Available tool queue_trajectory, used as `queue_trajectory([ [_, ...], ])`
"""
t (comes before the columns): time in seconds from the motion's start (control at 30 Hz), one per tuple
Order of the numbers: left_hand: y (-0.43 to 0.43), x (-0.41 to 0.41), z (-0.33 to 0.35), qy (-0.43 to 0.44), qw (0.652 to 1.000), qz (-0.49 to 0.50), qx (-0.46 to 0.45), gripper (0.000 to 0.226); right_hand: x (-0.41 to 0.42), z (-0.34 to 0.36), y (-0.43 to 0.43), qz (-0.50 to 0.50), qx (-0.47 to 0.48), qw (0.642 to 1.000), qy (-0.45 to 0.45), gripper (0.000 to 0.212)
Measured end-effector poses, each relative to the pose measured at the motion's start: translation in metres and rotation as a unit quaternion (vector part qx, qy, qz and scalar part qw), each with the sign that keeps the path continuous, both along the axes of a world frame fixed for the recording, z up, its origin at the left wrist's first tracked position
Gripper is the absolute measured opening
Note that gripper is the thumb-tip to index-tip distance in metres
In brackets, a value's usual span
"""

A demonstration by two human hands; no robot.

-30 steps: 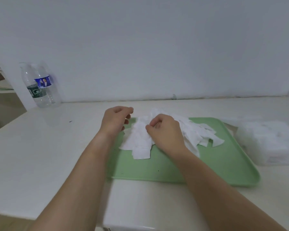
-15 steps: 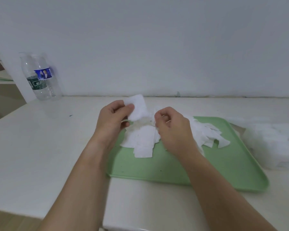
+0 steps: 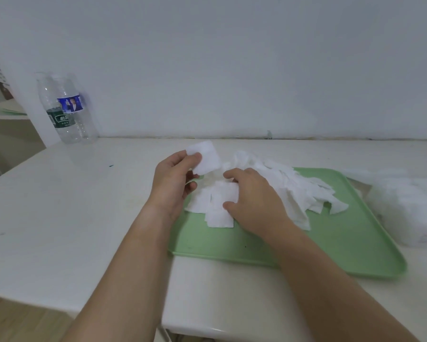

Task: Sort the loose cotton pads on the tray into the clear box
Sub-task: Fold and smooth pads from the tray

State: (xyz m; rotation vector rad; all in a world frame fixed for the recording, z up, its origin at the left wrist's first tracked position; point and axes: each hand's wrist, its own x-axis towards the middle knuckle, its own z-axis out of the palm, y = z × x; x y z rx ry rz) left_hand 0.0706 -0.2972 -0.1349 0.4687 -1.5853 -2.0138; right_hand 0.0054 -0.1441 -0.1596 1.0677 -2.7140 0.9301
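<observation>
Bench (image 3: 59,218) with green tray (image 3: 343,243), cotton pads being handled.
Tray lies near the bench's front edge. Right hand (image 3: 254,201): fingers curled, thumb and fingertips gripping the cotton pads (image 3: 293,191) heaped on the tray's far-left part. Left hand (image 3: 173,183): just beside, raised, pinching 1 single pad (image 3: 206,156) between thumb and fingers. Clear box (image 3: 409,208): pad-filled, right of tray. Far left, by the wall: 2 bottles (image 3: 67,109).

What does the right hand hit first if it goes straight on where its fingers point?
The right hand points left and away; first come the loose cotton pads on the tray, right at its fingertips. Past them, likely the left hand and its held pad; depth unclear.
</observation>
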Motion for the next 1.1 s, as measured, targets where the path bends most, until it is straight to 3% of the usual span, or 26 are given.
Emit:
queue_trajectory([
  [0.23,0.002,0.000,0.000,-0.013,0.999,-0.025,-0.017,0.010,-0.006,0.003,0.002,0.017,-0.093,0.995,-0.040,0.011],
  [0.37,0.003,-0.002,0.001,-0.005,1.000,-0.029,-0.002,0.021,-0.002,0.007,0.003,0.016,-0.194,0.975,-0.104,0.012],
  [0.53,0.001,-0.002,0.002,0.037,0.993,-0.055,0.098,0.012,0.000,0.017,0.005,0.026,-0.311,0.935,-0.171,0.015],
  [0.63,0.001,-0.002,0.001,0.034,0.994,-0.057,0.092,0.006,-0.002,0.013,0.006,0.024,-0.311,0.928,-0.206,0.015],
  [0.77,0.002,-0.001,-0.001,0.024,0.998,-0.055,0.032,0.020,-0.005,0.005,0.007,0.016,-0.275,0.938,-0.210,0.024],
  [0.93,0.002,-0.003,-0.003,0.040,0.995,-0.092,-0.015,0.007,-0.007,0.010,0.010,0.020,-0.314,0.917,-0.248,0.005],
  [1.0,0.004,-0.004,-0.004,0.051,0.993,-0.105,-0.018,0.019,-0.006,0.012,0.010,0.016,-0.333,0.903,-0.271,0.017],
  [1.1,0.006,-0.004,-0.004,0.058,0.990,-0.122,-0.035,0.014,-0.007,0.013,0.010,0.014,-0.336,0.899,-0.280,0.010],
])
